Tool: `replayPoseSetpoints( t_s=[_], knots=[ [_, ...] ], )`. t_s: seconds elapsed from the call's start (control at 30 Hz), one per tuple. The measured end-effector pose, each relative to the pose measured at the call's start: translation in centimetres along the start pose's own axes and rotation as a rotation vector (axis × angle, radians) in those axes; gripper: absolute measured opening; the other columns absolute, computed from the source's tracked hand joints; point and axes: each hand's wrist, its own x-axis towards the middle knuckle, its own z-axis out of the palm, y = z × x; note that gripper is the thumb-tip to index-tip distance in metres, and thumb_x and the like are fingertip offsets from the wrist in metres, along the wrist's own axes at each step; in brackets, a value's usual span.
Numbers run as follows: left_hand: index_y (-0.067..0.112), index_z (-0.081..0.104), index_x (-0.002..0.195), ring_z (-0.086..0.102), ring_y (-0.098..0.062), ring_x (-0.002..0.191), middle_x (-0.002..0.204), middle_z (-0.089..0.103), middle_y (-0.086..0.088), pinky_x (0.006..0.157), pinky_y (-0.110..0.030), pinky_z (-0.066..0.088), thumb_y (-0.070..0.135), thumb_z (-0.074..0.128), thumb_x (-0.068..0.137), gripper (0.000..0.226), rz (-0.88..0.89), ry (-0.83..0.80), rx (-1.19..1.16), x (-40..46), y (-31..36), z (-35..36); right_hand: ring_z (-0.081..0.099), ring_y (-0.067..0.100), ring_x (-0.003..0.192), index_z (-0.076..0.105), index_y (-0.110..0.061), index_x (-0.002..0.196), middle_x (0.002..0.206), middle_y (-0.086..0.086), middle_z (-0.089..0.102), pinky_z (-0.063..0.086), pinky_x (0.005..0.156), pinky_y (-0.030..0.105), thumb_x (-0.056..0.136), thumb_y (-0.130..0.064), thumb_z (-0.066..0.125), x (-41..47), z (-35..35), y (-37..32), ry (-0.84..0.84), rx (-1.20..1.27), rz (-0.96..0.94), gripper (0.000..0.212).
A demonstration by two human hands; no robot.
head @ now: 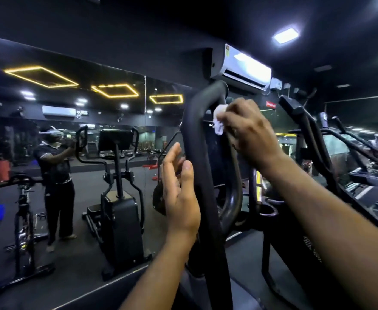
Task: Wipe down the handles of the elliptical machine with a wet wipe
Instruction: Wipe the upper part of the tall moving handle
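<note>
A black looped handle (191,121) of the elliptical machine rises up the middle of the view and curves over at the top. My right hand (248,133) pinches a crumpled white wet wipe (219,121) and holds it against the inner bar of the loop, just below the top bend. My left hand (180,186) is lower down at the left side of the handle's outer bar, fingers straight and loosely spread, palm turned toward the bar. Whether the palm touches the bar I cannot tell.
A wall mirror on the left reflects another elliptical (116,180), a spin bike (23,211) and a standing person (56,175). An air conditioner (244,68) hangs above the handle. More dark machine frames (317,139) crowd the right side.
</note>
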Motion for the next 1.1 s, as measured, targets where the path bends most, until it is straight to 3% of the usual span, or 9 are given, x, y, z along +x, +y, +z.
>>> replayPoseSetpoints(
  t_s=[0.1, 0.2, 0.4, 0.53, 0.67, 0.83, 0.9, 0.97, 1.1],
  knots=[
    [0.036, 0.049, 0.148, 0.054, -0.007, 0.137, 0.144, 0.058, 0.018, 0.121, -0.044, 0.04, 0.054, 0.044, 0.105, 0.047, -0.144, -0.06, -0.179, 2.2, -0.6, 0.5, 0.048, 0.027, 0.096, 0.064, -0.012, 0.115, 0.11, 0.011, 0.056, 0.057, 0.057, 0.046, 0.094, -0.007, 0.058, 1.4, 1.4, 2.4, -0.228, -0.217, -0.171, 0.022],
    [0.032, 0.045, 0.155, 0.049, -0.01, 0.143, 0.155, 0.053, 0.008, 0.125, -0.046, 0.033, 0.058, 0.04, 0.105, 0.056, -0.22, -0.176, -0.285, 2.8, -1.9, 0.7, 0.047, 0.025, 0.097, 0.062, -0.01, 0.115, 0.115, 0.009, 0.052, 0.058, 0.066, 0.043, 0.098, -0.011, 0.042, 1.6, 1.1, 2.2, -0.33, -0.314, -0.245, 0.027],
    [0.039, 0.044, 0.156, 0.045, -0.006, 0.146, 0.157, 0.05, 0.016, 0.126, -0.044, 0.028, 0.071, 0.044, 0.095, 0.068, -0.244, -0.211, -0.292, 2.2, -2.5, 0.5, 0.05, 0.024, 0.097, 0.064, -0.012, 0.104, 0.111, 0.004, 0.052, 0.056, 0.072, 0.037, 0.1, -0.019, 0.032, -2.6, -1.0, -0.3, -0.611, -0.302, -0.415, 0.032],
    [0.035, 0.039, 0.159, 0.04, -0.001, 0.148, 0.16, 0.045, 0.018, 0.128, -0.04, 0.025, 0.068, 0.038, 0.099, 0.069, -0.252, -0.228, -0.304, 1.7, -2.1, 0.3, 0.046, 0.021, 0.098, 0.062, -0.013, 0.107, 0.111, 0.002, 0.046, 0.056, 0.074, 0.036, 0.101, -0.018, 0.037, -7.7, -1.9, -3.5, -0.782, -0.233, -0.356, 0.026],
    [0.035, 0.037, 0.16, 0.041, 0.002, 0.146, 0.16, 0.044, 0.019, 0.127, -0.036, 0.027, 0.064, 0.034, 0.098, 0.068, -0.27, -0.232, -0.316, 1.3, -1.7, 0.2, 0.051, 0.021, 0.086, 0.064, -0.012, 0.096, 0.102, 0.005, 0.054, 0.053, 0.076, 0.034, 0.085, -0.004, 0.059, -9.2, -2.0, -6.5, -0.803, -0.124, -0.114, 0.014],
    [0.035, 0.036, 0.161, 0.041, 0.001, 0.146, 0.161, 0.043, 0.018, 0.127, -0.036, 0.027, 0.064, 0.032, 0.099, 0.068, -0.285, -0.23, -0.309, 1.0, -1.7, -0.1, 0.058, 0.027, 0.092, 0.065, -0.004, 0.087, 0.097, 0.01, 0.059, 0.05, 0.083, 0.036, 0.089, -0.008, 0.05, -8.7, -2.5, -9.4, -0.821, 0.107, 0.491, 0.016],
    [0.039, 0.035, 0.161, 0.038, 0.002, 0.148, 0.163, 0.04, 0.019, 0.128, -0.037, 0.025, 0.066, 0.031, 0.099, 0.067, -0.292, -0.232, -0.282, 0.8, -1.6, -0.2, 0.059, 0.024, 0.071, 0.064, -0.003, 0.077, 0.08, 0.017, 0.063, 0.053, 0.07, 0.045, 0.091, -0.011, 0.052, -8.8, -2.9, -9.5, -0.788, 0.195, 0.653, 0.02],
    [0.042, 0.034, 0.16, 0.036, 0.002, 0.149, 0.163, 0.038, 0.02, 0.128, -0.037, 0.024, 0.07, 0.032, 0.098, 0.068, -0.291, -0.237, -0.275, 0.7, -1.5, -0.2, 0.054, 0.015, 0.05, 0.067, -0.004, 0.074, 0.065, 0.014, 0.063, 0.048, 0.054, 0.033, 0.096, -0.015, 0.057, -8.8, -3.3, -9.2, -0.763, 0.389, 0.836, 0.027],
    [0.043, 0.035, 0.159, 0.041, 0.001, 0.146, 0.161, 0.041, 0.02, 0.128, -0.038, 0.026, 0.075, 0.036, 0.094, 0.073, -0.298, -0.228, -0.279, 0.7, -1.3, 0.0, 0.05, 0.016, 0.046, 0.075, 0.003, 0.084, 0.065, 0.013, 0.059, 0.042, 0.046, 0.023, 0.093, -0.009, 0.069, -6.0, -3.6, -7.9, -0.393, 0.905, 1.212, 0.016]
  ],
)
